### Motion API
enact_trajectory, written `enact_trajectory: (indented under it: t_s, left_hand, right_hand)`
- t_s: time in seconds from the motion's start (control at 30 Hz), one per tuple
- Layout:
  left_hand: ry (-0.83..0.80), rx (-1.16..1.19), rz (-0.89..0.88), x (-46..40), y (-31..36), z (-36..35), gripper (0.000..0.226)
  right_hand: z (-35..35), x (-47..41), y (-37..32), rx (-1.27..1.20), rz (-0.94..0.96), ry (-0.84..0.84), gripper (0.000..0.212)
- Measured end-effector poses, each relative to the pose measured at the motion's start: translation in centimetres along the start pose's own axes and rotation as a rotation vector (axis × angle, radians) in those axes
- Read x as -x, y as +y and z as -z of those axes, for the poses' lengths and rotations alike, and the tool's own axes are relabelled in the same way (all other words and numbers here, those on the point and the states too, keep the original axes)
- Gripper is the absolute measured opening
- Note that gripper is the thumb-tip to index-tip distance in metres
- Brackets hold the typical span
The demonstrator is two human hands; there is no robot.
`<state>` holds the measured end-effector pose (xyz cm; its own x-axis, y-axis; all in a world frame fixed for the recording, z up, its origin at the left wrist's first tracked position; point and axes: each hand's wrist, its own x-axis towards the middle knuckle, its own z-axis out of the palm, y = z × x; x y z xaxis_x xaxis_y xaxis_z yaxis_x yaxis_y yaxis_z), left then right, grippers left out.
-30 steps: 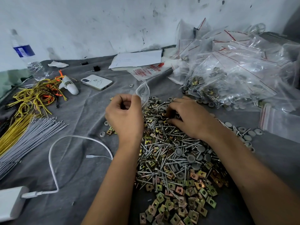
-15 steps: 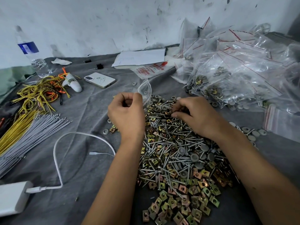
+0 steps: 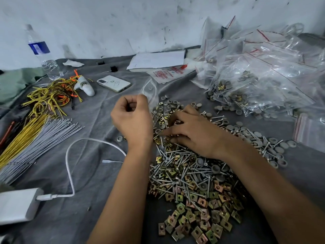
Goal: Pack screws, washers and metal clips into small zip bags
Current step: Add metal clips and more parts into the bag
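A big heap of silver screws, grey washers and brass-coloured metal clips lies on the grey cloth in front of me. My left hand is curled and pinches the mouth of a small clear zip bag, which stands up open beyond its fingers. My right hand lies palm down on the far part of the heap with its fingertips bent into the clips and screws. Whether those fingers hold a piece is hidden.
Filled and empty zip bags pile up at the right. A phone, papers and a water bottle sit at the back. Yellow and grey wires lie left, with a white charger and its cable near the front.
My right hand has slid a little leftward and nearer over the heap, its fingers working in the clips. My left hand keeps the bag upright in about the same spot.
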<state>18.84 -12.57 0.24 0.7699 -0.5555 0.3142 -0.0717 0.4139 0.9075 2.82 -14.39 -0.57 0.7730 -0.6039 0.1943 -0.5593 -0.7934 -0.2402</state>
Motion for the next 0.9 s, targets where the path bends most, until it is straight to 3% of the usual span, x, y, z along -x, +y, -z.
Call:
enact_trajectory:
  t_s: [0.17,0.37,0.6,0.7,0.9]
  left_hand:
    - [0.042,0.086,0.007,-0.9,0.0,0.6,0.020]
    - [0.119,0.152,-0.019,-2.0,0.7,1.3,0.028]
    - [0.192,0.096,-0.117,-2.7,1.1,2.1,0.028]
    - [0.202,0.066,-0.120,-2.7,0.9,2.1,0.027]
    - [0.138,-0.089,-0.108,-2.7,0.2,2.1,0.024]
  right_hand:
    - [0.5,-0.5,-1.0,0.123,0.024,-0.061,0.034]
    - [0.2,-1.6,-2.2,0.073,0.076,-0.050,0.023]
    - [-0.3,-3.7,-2.7,0.019,-0.081,0.029,0.007]
    - [-0.6,-4.6,-3.8,0.069,-0.147,-0.032,0.026]
    - [-0.9,-4.9,-4.9,0.078,-0.134,-0.112,0.008]
